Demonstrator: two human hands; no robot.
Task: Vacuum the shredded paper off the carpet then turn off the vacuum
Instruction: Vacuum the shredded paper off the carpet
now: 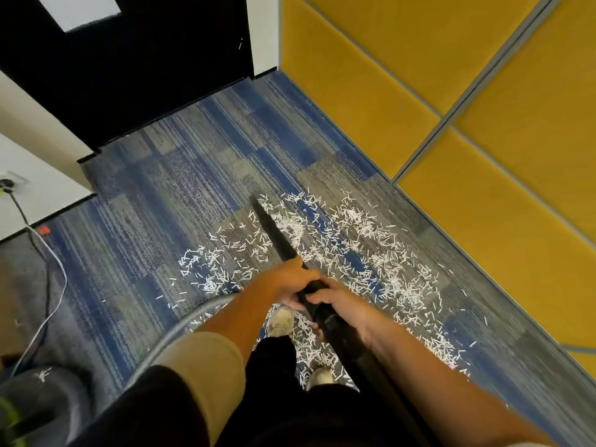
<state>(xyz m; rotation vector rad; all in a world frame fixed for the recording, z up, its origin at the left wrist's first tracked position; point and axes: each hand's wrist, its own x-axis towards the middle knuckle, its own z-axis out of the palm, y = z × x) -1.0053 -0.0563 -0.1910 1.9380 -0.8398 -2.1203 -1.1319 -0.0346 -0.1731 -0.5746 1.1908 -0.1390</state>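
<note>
White shredded paper point(348, 250) lies scattered over the blue and grey carpet point(180, 188), from the middle of the floor back to my shoes. A long black vacuum wand point(274, 232) slants away from me, its narrow nozzle tip touching the carpet at the far left edge of the paper. My left hand point(288, 280) grips the wand from the left. Just behind it, my right hand point(335, 301) grips the wand from the right. A grey ribbed hose point(180, 327) curves off to the lower left. The vacuum body point(38, 398) sits at the bottom left corner.
A yellow padded wall point(451, 124) bounds the carpet on the right. A dark door point(129, 66) stands ahead. On the left, a wall socket point(9, 183) feeds a black cord and a white cable point(54, 285) that trail across the floor.
</note>
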